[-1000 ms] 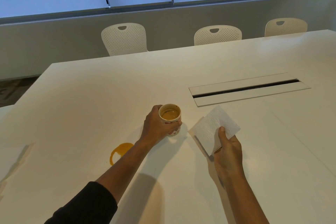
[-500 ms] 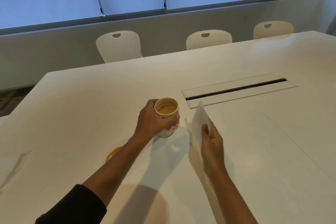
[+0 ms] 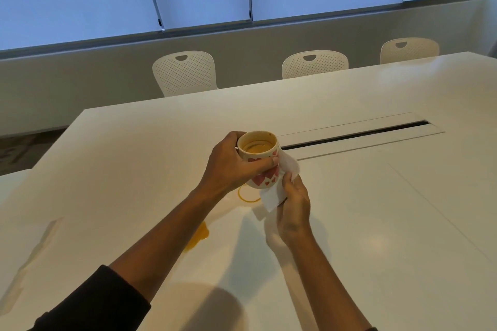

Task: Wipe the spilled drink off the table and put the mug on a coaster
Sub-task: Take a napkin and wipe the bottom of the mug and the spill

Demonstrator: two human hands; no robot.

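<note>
Our left hand [image 3: 228, 169] has its grip wrapped round the mug [image 3: 259, 161] above the desk [image 3: 376, 223]; our right hand [image 3: 294, 207] pinches the napkin [image 3: 279, 183] against the mug's side; orange spill [image 3: 199, 236] lies below.

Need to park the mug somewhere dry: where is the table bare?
Bare: right of the right hand, below the cable slot; also left of the left hand. Wet: orange ring under the mug, puddle beside the left forearm.

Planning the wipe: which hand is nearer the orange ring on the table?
Right. The right hand with the napkin is just right of the ring; the left hand grips the mug above it.
</note>
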